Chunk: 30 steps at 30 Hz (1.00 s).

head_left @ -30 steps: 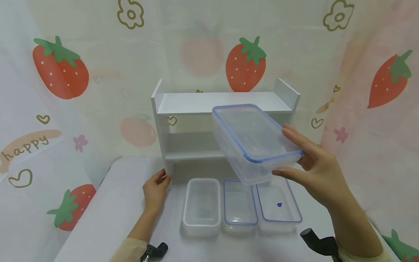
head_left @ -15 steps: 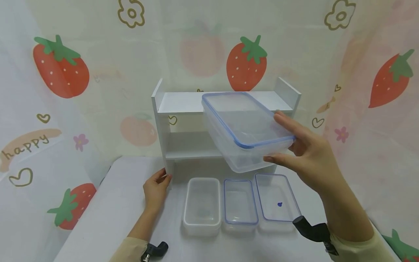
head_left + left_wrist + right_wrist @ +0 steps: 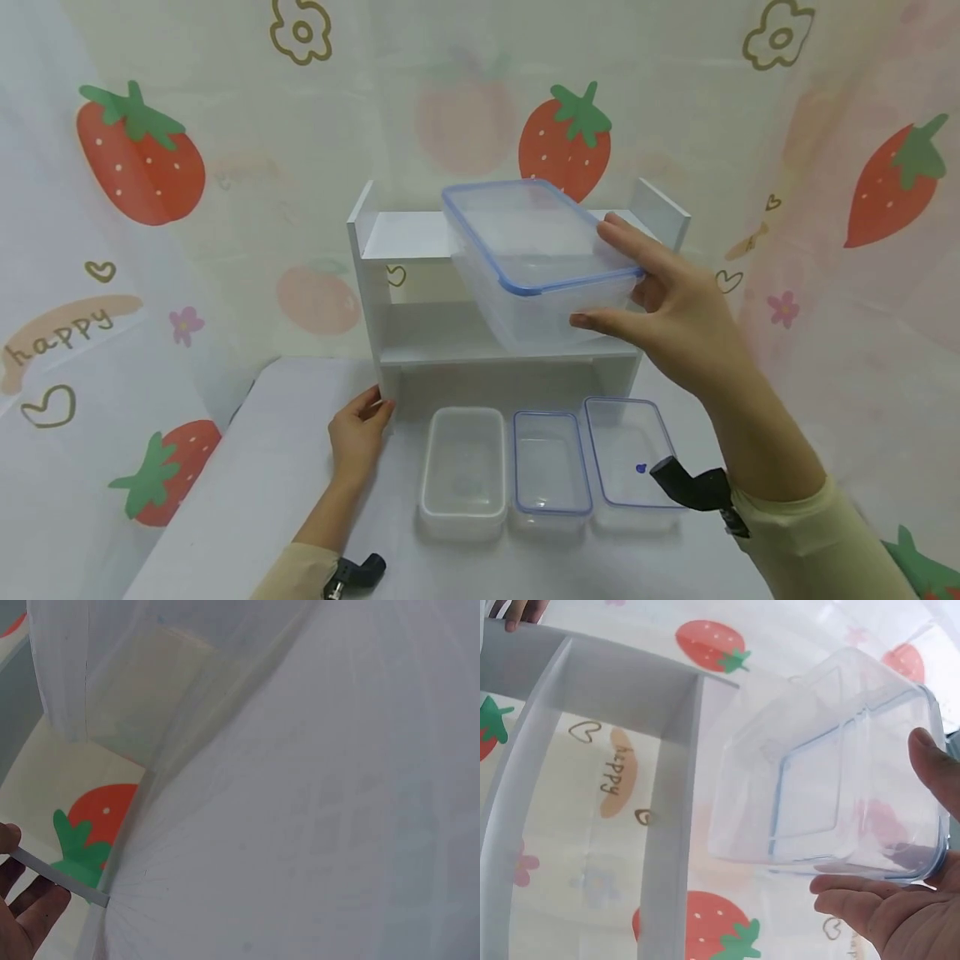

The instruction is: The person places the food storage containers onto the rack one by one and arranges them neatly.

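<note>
My right hand (image 3: 678, 304) grips the near right corner of a clear plastic food container (image 3: 543, 242) with a blue-edged lid, thumb at the near side and fingers along the right side. The container is tilted and overlaps the top board of a white shelf (image 3: 408, 236) in the head view. In the right wrist view, the container (image 3: 817, 780) shows its base beside the shelf (image 3: 671, 787). Low on the shelf's left side, my left hand (image 3: 357, 433) pinches the upright side panel. The left wrist view shows thumb and fingers on either side of this panel (image 3: 64, 881).
In front of the shelf stand three more containers: a whitish-rimmed one (image 3: 463, 467), a small blue-rimmed one (image 3: 552, 467) and a wider blue-rimmed one (image 3: 622, 450) with a small blue mark. A white cloth (image 3: 225, 508) covers the table; a strawberry-print curtain (image 3: 247, 167) hangs behind.
My right hand has raised the container up and to the left, from above the front containers to the height of the top board. My left hand stays on the side panel.
</note>
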{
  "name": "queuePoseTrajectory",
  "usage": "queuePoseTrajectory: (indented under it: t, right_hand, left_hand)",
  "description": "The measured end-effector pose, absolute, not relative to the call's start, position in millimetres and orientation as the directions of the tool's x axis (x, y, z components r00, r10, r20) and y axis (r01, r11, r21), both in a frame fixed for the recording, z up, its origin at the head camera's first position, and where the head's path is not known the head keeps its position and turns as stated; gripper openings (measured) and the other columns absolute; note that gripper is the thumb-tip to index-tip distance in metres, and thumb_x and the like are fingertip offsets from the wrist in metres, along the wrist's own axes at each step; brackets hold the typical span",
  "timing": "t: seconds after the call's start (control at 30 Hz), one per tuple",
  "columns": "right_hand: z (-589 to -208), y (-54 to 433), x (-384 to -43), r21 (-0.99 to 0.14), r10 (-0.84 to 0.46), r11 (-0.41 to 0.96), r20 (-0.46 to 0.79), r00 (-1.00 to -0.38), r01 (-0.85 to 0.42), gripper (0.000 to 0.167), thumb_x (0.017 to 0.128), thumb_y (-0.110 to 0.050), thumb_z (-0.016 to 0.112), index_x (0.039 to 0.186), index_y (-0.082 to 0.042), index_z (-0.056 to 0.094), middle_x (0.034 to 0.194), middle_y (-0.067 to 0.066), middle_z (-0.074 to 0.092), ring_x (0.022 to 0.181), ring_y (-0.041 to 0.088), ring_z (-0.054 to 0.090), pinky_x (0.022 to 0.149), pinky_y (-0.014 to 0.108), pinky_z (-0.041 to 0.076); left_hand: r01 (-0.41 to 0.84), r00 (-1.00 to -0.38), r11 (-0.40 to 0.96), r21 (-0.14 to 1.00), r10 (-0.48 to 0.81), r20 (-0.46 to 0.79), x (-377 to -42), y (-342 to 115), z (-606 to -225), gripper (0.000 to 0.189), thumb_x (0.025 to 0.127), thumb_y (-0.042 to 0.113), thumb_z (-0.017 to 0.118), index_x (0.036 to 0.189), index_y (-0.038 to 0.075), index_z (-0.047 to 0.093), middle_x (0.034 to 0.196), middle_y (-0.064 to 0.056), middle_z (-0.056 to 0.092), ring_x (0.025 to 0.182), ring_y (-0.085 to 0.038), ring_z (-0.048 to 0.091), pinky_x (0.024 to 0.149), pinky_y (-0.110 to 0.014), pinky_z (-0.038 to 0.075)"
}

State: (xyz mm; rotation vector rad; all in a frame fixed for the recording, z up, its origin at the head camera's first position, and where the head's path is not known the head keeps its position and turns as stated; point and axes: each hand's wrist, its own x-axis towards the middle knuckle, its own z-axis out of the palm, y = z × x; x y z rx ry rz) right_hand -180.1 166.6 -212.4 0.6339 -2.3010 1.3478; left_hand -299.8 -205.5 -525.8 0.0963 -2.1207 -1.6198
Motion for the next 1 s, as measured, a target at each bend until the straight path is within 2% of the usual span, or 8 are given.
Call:
queuePoseTrajectory:
  t: [0.13,0.23,0.33,0.47,0.63,0.77,0.9,1.0]
  right_hand:
    - [-206.6,159.3,-187.8,-0.701,-0.170,0.428,0.558,-0.813,-0.571,0.084,0.076,-0.019,0.093,0.150,-0.024,0.053,0.158,-0.010,0.047,0.130,0.013,0.060,0.089,0.009,0.052]
    - [-203.9,154.6,-193.9,-0.687,-0.156,0.451,0.567,-0.809,-0.569,0.083,0.075,-0.024,0.094,0.149,-0.025,0.055,0.157,-0.011,0.048,0.095,0.010,0.064,0.067,0.010,0.047]
    - [-201.7,149.7,-199.3,-0.698,-0.159,0.433,0.565,-0.810,-0.571,0.084,0.075,-0.025,0.094,0.149,-0.025,0.054,0.157,-0.012,0.047,0.079,0.015,0.054,0.059,0.016,0.042]
    - [-197.6,142.6,-205.2,-0.709,-0.162,0.410,0.562,-0.811,-0.574,0.084,0.076,-0.027,0.093,0.150,-0.023,0.054,0.156,-0.014,0.047,0.088,0.017,0.058,0.061,0.017,0.046]
    - [-193.0,134.6,-210.9,-0.686,-0.142,0.455,0.573,-0.807,-0.568,0.084,0.075,-0.035,0.093,0.149,-0.025,0.055,0.151,-0.013,0.053,0.071,0.021,0.048,0.054,0.022,0.041]
    - [-192.3,128.9,-215.9,-0.693,-0.146,0.428,0.580,-0.801,-0.580,0.084,0.074,-0.034,0.094,0.148,-0.023,0.056,0.148,-0.012,0.056,0.064,0.020,0.043,0.052,0.023,0.039]
    - [-193.8,122.7,-221.4,-0.718,-0.152,0.379,0.573,-0.805,-0.583,0.086,0.073,-0.033,0.095,0.149,-0.021,0.055,0.148,-0.013,0.056,0.064,0.019,0.045,0.054,0.022,0.041]
    - [-195.1,117.3,-226.0,-0.733,-0.155,0.360,0.563,-0.812,-0.577,0.088,0.074,-0.033,0.094,0.150,-0.019,0.053,0.156,-0.014,0.047,0.073,0.017,0.053,0.060,0.019,0.045]
  left_hand:
    - [0.225,-0.886,0.299,0.927,-0.334,0.323,-300.2,-205.2,-525.5,0.041,0.092,0.010,0.078,0.129,-0.003,0.068,0.128,-0.021,0.070,0.108,-0.034,0.073,0.075,-0.004,0.052]
    - [0.223,-0.885,0.299,0.928,-0.336,0.321,-300.5,-204.9,-526.3,0.041,0.092,0.011,0.078,0.129,-0.002,0.068,0.127,-0.020,0.070,0.108,-0.033,0.073,0.075,-0.004,0.052]
    - [0.220,-0.887,0.302,0.928,-0.334,0.319,-300.2,-204.9,-526.6,0.041,0.092,0.012,0.078,0.129,-0.001,0.068,0.128,-0.020,0.070,0.109,-0.032,0.073,0.075,-0.005,0.052]
    - [0.221,-0.887,0.295,0.930,-0.335,0.318,-299.7,-205.1,-525.5,0.040,0.092,0.012,0.078,0.129,0.000,0.069,0.127,-0.019,0.071,0.108,-0.032,0.073,0.075,-0.005,0.053]
    - [0.221,-0.888,0.288,0.932,-0.336,0.314,-298.6,-205.0,-524.4,0.040,0.092,0.012,0.078,0.129,0.000,0.069,0.127,-0.019,0.071,0.108,-0.032,0.073,0.075,-0.006,0.053]
    - [0.209,-0.891,0.291,0.934,-0.336,0.304,-297.8,-204.7,-523.4,0.041,0.093,0.013,0.077,0.130,0.000,0.068,0.127,-0.018,0.071,0.109,-0.031,0.073,0.075,-0.007,0.054]
    - [0.198,-0.893,0.293,0.935,-0.339,0.295,-296.6,-204.4,-522.1,0.041,0.093,0.013,0.077,0.131,0.000,0.068,0.126,-0.016,0.072,0.109,-0.030,0.073,0.076,-0.007,0.054]
    - [0.197,-0.893,0.293,0.936,-0.339,0.295,-296.2,-204.1,-522.1,0.041,0.092,0.014,0.078,0.130,0.000,0.068,0.125,-0.016,0.072,0.109,-0.029,0.073,0.076,-0.007,0.054]
